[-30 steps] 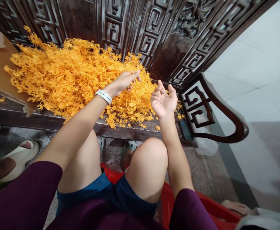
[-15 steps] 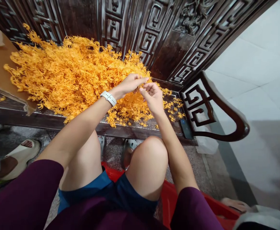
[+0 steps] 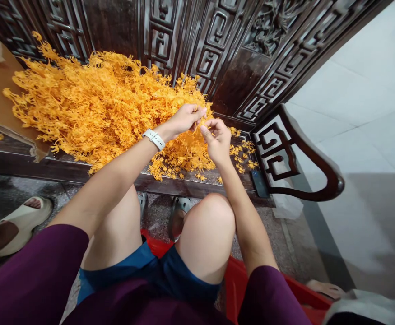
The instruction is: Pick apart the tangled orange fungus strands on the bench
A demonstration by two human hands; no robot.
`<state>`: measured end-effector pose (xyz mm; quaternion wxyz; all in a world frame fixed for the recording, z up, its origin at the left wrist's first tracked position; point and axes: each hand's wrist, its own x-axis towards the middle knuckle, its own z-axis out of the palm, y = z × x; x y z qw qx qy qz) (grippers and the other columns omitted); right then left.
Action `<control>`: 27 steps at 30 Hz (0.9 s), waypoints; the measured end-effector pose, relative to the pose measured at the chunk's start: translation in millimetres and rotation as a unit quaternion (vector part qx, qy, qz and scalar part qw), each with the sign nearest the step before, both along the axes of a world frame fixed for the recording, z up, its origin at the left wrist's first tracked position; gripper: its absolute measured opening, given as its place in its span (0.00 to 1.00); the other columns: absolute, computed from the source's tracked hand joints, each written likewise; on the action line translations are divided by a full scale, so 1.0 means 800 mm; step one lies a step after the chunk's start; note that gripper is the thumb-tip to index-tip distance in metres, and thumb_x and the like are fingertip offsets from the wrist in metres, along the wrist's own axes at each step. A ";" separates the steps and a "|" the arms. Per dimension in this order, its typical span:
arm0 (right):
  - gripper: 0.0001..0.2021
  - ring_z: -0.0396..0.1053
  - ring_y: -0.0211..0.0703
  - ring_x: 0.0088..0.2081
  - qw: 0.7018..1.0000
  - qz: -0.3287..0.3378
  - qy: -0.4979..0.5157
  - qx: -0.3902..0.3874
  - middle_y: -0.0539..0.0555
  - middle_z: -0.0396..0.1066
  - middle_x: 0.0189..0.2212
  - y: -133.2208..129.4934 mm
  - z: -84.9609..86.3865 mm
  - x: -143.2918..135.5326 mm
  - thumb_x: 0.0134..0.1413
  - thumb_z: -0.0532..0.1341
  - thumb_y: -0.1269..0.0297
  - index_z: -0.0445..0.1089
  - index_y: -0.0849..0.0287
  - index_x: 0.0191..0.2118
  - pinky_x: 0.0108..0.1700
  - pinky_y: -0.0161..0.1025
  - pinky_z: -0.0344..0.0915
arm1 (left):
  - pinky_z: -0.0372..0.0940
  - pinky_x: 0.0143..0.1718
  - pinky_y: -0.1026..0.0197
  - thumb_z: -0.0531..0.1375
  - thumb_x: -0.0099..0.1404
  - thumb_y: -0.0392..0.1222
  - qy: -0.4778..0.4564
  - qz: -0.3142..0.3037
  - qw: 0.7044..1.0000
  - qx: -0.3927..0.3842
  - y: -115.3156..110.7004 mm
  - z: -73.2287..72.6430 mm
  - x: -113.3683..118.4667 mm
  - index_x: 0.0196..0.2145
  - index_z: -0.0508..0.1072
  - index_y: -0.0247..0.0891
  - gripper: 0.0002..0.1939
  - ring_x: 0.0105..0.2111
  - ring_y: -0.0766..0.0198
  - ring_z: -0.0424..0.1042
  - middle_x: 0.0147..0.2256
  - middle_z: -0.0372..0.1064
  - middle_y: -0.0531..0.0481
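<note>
A large heap of orange plastic-looking sprigs (image 3: 105, 104) lies on a dark wooden bench (image 3: 150, 180). Over the heap's right part, my left hand (image 3: 187, 118), with a white watch on its wrist, pinches a thin orange piece between thumb and fingers. Close beside it on the right, my right hand (image 3: 216, 137) has thumb and forefinger pinched at the same orange piece. The fingertips of both hands are a small distance apart. Small loose orange pieces (image 3: 243, 155) are scattered on the seat to the right of my right hand.
Behind the heap rises a carved backrest (image 3: 241, 76); a curved armrest (image 3: 336, 183) bounds the bench's right end. A dark phone-like object (image 3: 260, 183) lies at the seat's corner. Cardboard (image 3: 11, 99) is at the left. Another person's sandalled foot (image 3: 21, 223) shows lower left.
My left fingertips have drawn in slightly, and my right hand has shifted a little to the right. The orange strand between them shows more clearly. The view has shifted slightly.
</note>
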<state>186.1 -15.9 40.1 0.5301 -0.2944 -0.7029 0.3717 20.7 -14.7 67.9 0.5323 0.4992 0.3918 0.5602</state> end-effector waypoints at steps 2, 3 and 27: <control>0.24 0.60 0.37 0.29 0.999 0.030 -0.011 -0.003 0.48 0.67 0.32 -0.001 0.002 -0.001 0.60 0.74 0.36 0.72 0.53 0.37 0.32 0.40 0.59 | 0.53 0.24 0.65 0.59 0.81 0.40 -0.019 0.005 1.000 -0.013 -0.001 0.002 0.004 0.29 0.69 0.37 0.20 0.19 0.74 0.58 0.21 0.59 0.57; 0.25 0.59 0.38 0.29 0.999 0.046 -0.012 -0.012 0.48 0.66 0.31 -0.002 0.002 -0.002 0.60 0.73 0.35 0.72 0.52 0.37 0.32 0.40 0.59 | 0.53 0.24 0.65 0.58 0.82 0.39 -0.034 0.005 0.999 -0.018 -0.002 0.003 0.006 0.28 0.68 0.37 0.20 0.19 0.74 0.57 0.21 0.59 0.57; 0.22 0.67 0.58 0.70 0.993 0.085 -0.074 0.025 0.56 0.74 0.64 -0.038 0.039 -0.010 0.60 0.73 0.37 0.76 0.51 0.37 0.70 0.61 0.67 | 0.57 0.33 0.56 0.56 0.78 0.63 -0.155 0.103 0.982 -0.039 0.045 -0.012 -0.039 0.28 0.59 0.45 0.26 0.25 0.64 0.57 0.21 0.50 0.56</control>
